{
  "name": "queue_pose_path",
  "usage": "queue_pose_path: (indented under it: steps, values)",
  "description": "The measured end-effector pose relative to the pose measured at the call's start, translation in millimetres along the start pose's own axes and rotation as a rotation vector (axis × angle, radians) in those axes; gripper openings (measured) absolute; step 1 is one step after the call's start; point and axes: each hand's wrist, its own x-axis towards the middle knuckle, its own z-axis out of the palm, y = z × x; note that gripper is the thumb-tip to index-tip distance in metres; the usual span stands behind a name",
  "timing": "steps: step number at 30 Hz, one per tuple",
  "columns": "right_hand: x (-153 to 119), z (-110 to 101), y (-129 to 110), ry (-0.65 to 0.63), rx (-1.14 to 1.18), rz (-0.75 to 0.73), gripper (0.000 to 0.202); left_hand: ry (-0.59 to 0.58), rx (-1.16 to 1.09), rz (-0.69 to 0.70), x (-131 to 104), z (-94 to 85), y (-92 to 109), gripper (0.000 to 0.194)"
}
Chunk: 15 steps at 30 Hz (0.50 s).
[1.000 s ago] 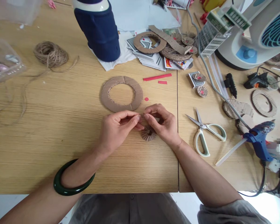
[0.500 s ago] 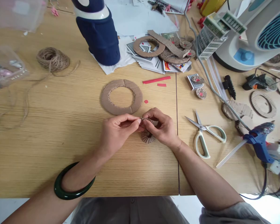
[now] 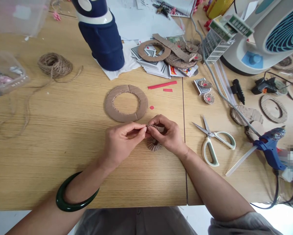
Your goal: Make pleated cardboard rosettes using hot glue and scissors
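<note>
Between my two hands is a narrow strip of corrugated cardboard (image 3: 158, 128). My left hand (image 3: 126, 138) pinches its left end between thumb and fingertips. Curled round the rest of the strip, my right hand (image 3: 167, 132) grips it with thumb and forefinger. Just under the right hand lies a pleated cardboard rosette (image 3: 153, 144), partly covered by the fingers. A flat cardboard ring (image 3: 109, 103) rests beyond my left hand, with a small red paper dot (image 3: 151, 107) to its right. Two red paper strips (image 3: 162, 85) lie farther back.
Open scissors (image 3: 210, 133) lie right of my right arm, near a blue glue gun (image 3: 271, 147) with its cord. A dark blue bottle (image 3: 102, 42), a twine coil (image 3: 54, 65), playing cards (image 3: 156, 69) and a fan (image 3: 249, 49) stand or lie farther back. Two finished rosettes (image 3: 208, 98) sit at right.
Both hands stay almost in place on the cardboard strip, with slight finger movement at the pinch. The whole view has shifted slightly.
</note>
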Motion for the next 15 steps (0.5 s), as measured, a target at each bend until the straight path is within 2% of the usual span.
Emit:
queue_pose_path:
  steps: [9, 13, 15]
  values:
    - [-0.6, 0.6, 0.6, 0.024, 0.051, 0.076, 0.010, -0.015, -0.006, 0.090, 0.5, 0.4, -0.6, 0.009]
    - [-1.0, 1.6, 0.7, 0.026, 0.079, 0.105, 0.013, -0.022, -0.055, 0.044, 1.8, -0.2, 2.0, 0.006]
    - [-1.1, 2.7, 0.0, 0.038, 0.112, 0.121, 0.016, -0.041, -0.102, -0.028, 3.2, -0.5, 3.4, 0.007]
